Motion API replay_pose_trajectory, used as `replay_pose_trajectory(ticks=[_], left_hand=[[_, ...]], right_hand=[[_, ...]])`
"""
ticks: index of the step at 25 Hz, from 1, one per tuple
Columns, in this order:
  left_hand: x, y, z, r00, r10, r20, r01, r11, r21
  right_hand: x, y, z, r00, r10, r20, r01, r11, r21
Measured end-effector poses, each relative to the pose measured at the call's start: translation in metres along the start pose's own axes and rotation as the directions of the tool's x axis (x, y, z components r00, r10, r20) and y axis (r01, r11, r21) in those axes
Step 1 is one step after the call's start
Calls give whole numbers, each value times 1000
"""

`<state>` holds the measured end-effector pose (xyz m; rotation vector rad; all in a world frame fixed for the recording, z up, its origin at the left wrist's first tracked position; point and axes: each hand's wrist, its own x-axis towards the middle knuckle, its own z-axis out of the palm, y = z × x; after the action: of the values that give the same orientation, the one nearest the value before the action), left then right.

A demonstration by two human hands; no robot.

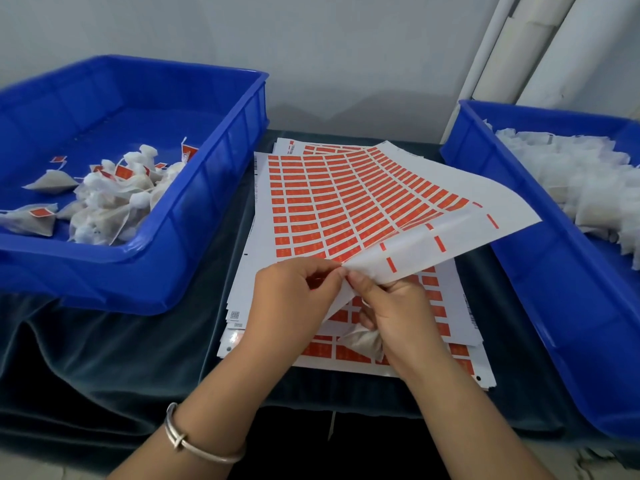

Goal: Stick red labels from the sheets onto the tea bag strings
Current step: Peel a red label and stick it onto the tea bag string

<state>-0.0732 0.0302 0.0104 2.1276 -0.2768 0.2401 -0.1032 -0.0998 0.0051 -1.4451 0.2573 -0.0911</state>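
Your top label sheet [353, 202], rows of red labels, curls up mid-frame, near corner lifted. Tea bag [363, 341] lies beneath, lower centre.

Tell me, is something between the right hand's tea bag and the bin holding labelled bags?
Yes. The lifted label sheet and the left hand lie between the tea bag under the right hand and the left bin.

2 deep blue plastic bins are walling in the work area — the left bin [194, 188] and the right bin [540, 258] — leaving a channel of dark teal cloth [138, 358] between them. The stack of white label sheets [298, 209] is filling that channel, and its lifted, curling top sheet [450, 216] is overhanging the right side.
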Motion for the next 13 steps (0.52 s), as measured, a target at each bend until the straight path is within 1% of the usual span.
replay_pose_trajectory(ticks=[3,5,10,12,13], left_hand=[[1,2,-3,992,127,22,-129,985,116],[2,1,-4,987,154,44,-159,980,123],[2,-1,1,999,-3,44,2,1000,17],[2,-2,2,998,-33,49,34,999,-6],[2,-2,1,999,-23,44,23,1000,1]], right_hand=[[0,0,0,1000,-13,7,13,1000,19],[0,1,0,1000,2,12,-2,1000,27],[1,3,0,999,32,-1,-32,999,43],[1,3,0,1000,27,-6,-27,999,46],[1,3,-1,1000,25,-7,-25,999,47]])
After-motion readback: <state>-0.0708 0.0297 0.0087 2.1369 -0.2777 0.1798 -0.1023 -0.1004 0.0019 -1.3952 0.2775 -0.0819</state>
